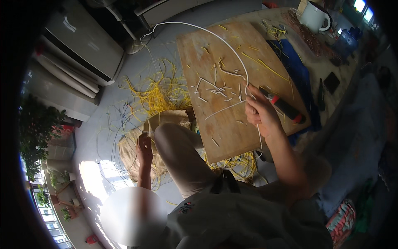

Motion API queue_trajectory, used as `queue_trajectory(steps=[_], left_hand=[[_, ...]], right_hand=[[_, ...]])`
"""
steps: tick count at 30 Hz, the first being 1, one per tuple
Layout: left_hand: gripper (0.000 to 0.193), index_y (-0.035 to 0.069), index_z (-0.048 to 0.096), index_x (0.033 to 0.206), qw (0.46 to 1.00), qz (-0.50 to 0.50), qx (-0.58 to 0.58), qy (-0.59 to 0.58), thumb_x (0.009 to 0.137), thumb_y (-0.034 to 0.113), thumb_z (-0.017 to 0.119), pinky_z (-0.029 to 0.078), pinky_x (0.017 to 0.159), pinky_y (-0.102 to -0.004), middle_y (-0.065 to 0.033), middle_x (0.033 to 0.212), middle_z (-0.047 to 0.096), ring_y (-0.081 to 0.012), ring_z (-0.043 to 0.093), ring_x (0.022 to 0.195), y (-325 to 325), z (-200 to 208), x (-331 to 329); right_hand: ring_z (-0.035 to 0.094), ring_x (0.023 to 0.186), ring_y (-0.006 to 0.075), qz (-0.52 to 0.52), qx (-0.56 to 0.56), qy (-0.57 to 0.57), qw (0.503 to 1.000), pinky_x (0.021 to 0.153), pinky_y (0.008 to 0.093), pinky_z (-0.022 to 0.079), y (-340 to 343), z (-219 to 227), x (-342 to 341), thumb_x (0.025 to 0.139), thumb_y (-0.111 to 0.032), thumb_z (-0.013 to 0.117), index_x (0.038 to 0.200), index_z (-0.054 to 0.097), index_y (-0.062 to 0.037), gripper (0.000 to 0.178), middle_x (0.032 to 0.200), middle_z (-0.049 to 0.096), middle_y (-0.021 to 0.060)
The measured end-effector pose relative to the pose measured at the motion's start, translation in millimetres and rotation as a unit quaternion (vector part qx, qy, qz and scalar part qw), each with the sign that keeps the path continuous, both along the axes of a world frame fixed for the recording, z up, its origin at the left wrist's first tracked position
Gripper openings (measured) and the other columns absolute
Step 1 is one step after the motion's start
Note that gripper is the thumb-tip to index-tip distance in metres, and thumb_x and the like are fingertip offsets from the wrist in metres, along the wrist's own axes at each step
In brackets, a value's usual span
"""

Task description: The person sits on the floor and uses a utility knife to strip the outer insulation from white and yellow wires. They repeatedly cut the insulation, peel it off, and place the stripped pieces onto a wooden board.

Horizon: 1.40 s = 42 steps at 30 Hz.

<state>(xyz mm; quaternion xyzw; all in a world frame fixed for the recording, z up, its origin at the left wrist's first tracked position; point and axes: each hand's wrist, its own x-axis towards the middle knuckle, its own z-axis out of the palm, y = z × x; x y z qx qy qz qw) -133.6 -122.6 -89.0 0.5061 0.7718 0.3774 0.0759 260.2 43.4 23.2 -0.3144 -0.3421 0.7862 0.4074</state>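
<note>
Your left hand [144, 151], at left beside the tan sack [129, 150], has curled fingers; whether they pinch anything, you cannot tell. The sack's contents are hidden. To the right, your right hand [261, 110] pinches the white wire [237, 54] above the board [195, 58], one end arching far left. Far right: white mug [314, 18], blue bottle [346, 42], contents indiscernible.

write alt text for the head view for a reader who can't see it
A right hand grips a long white cable over a wooden board littered with white and yellow scraps. The left hand is beside a bent knee, and tangled yellow wire lies on the grey floor.
</note>
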Motion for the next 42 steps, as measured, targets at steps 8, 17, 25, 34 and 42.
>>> queue_trajectory(steps=[8,17,25,34,42], left_hand=[[0.046,-0.003,0.037,0.126,0.762,-0.286,0.142,-0.564,0.095,0.03,0.038,0.046,0.083,-0.0322,-0.0168,0.102,0.059,-0.0222,0.058,0.092,154.2,159.9,216.6],[0.045,-0.002,0.045,0.109,0.733,-0.326,0.135,-0.581,0.095,0.039,0.032,0.042,0.054,-0.0246,-0.009,0.066,0.054,-0.0135,0.05,0.055,120.8,168.8,255.2],[0.043,-0.004,0.043,0.113,0.721,-0.209,0.315,-0.58,0.097,0.032,0.026,0.047,0.084,-0.0371,-0.0169,0.09,0.06,-0.0277,0.06,0.088,71.4,168.5,203.7],[0.037,-0.005,0.05,0.099,0.743,-0.271,0.13,-0.598,0.096,0.028,0.033,0.049,0.053,-0.0309,-0.0043,0.056,0.047,-0.0165,0.052,0.051,119.0,184.5,151.6],[0.038,-0.004,0.052,0.098,0.812,-0.331,0.15,-0.456,0.095,0.028,0.033,0.051,0.058,-0.0287,-0.0083,0.064,0.057,-0.0191,0.061,0.061,120.5,209.4,183.3]], right_hand=[[0.033,0.048,0.0041,0.049,0.167,-0.117,0.978,0.045,0.0189,0.026,-66.0,13.6,-27.4,0.09,-0.015,0.049,0.13,0.039,-0.0081,0.042,0.054,0.038,-0.004],[0.062,0.065,0.0267,-0.187,0.385,-0.411,0.805,0.056,0.0334,0.046,-81.4,15.6,-21.7,0.084,-0.008,0.056,0.106,0.054,-0.0042,0.022,0.078,0.062,0.0155],[0.06,0.07,0.0324,-0.182,0.461,-0.447,0.745,0.059,0.0366,0.047,-93.2,6.2,-21.5,0.085,-0.008,0.053,0.11,0.054,-0.0056,0.026,0.081,0.06,0.0178],[0.06,0.081,0.0327,-0.005,0.564,-0.377,0.735,0.074,0.0383,0.046,-113.1,23.4,-12.0,0.083,-0.01,0.056,0.106,0.059,-0.0022,0.025,0.089,0.062,0.0158],[0.037,0.051,0.003,-0.047,0.199,-0.243,0.948,0.044,0.0202,0.029,-78.7,-3.5,6.6,0.088,-0.011,0.054,0.103,0.059,0.0022,0.021,0.057,0.042,-0.0038]])
